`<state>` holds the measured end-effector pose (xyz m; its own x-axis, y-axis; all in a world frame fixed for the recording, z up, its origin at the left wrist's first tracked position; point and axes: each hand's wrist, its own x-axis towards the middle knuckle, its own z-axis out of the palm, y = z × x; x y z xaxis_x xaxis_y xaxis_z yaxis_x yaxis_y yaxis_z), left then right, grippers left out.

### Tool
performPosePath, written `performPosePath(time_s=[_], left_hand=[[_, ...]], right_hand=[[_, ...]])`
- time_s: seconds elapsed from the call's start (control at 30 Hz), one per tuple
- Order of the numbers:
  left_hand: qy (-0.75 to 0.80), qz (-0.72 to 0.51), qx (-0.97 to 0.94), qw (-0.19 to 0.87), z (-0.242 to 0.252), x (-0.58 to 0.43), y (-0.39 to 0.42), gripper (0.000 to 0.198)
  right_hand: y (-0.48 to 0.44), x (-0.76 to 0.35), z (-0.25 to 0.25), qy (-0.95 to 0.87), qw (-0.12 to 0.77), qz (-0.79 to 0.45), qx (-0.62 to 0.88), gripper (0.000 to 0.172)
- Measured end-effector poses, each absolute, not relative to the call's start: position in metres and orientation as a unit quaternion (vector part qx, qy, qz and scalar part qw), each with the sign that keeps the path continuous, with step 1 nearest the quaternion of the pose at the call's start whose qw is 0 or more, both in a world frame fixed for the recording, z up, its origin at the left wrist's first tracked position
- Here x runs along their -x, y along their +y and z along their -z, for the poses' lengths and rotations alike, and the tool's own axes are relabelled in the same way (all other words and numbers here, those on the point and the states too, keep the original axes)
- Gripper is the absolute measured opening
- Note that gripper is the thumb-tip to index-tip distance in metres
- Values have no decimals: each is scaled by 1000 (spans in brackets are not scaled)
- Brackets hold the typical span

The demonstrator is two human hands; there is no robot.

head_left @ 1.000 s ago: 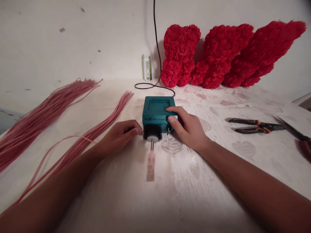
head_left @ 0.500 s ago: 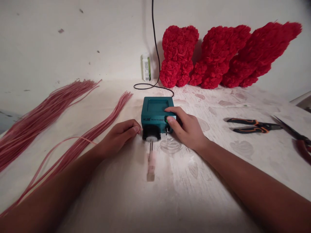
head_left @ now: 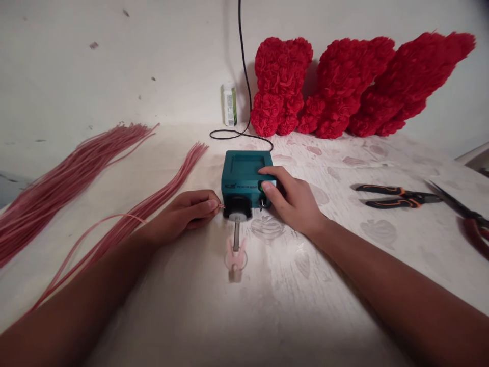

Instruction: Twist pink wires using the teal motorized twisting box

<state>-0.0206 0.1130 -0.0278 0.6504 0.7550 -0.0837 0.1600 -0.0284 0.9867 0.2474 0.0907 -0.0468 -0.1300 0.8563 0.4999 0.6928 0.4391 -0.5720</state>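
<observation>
A small teal motor box [head_left: 247, 168] sits on the table, with a black round hub [head_left: 237, 206] at its front. From the hub a thin rod [head_left: 236, 235] points towards me and ends in a pink clip-like piece [head_left: 236, 257]. My left hand [head_left: 193, 209] pinches the tip of a thin pink strand beside the hub. My right hand [head_left: 292, 196] grips the box's right front corner, index finger on top and thumb by a green-lit switch [head_left: 263, 186]. Below the thumb is a small knob [head_left: 263, 203].
A bundle of pink strands [head_left: 164, 188] lies left of the box, a thicker bundle [head_left: 72, 178] farther left. Red rose-covered figures [head_left: 280, 84] and a bottle [head_left: 229, 104] stand by the wall. A black cord [head_left: 244, 56] loops behind. Orange-black pliers [head_left: 397, 196] and scissors [head_left: 462, 209] lie right.
The pink piece on the rod was a blurred streak and now shows a clearer outline with two prongs. Both hands keep nearly the same places.
</observation>
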Motion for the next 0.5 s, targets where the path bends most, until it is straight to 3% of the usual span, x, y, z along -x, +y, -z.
performPosePath(time_s=[0.5], left_hand=[[339, -235, -675, 611, 27, 21, 117, 34]], right_hand=[[89, -248, 45, -743, 402, -111, 523, 38]])
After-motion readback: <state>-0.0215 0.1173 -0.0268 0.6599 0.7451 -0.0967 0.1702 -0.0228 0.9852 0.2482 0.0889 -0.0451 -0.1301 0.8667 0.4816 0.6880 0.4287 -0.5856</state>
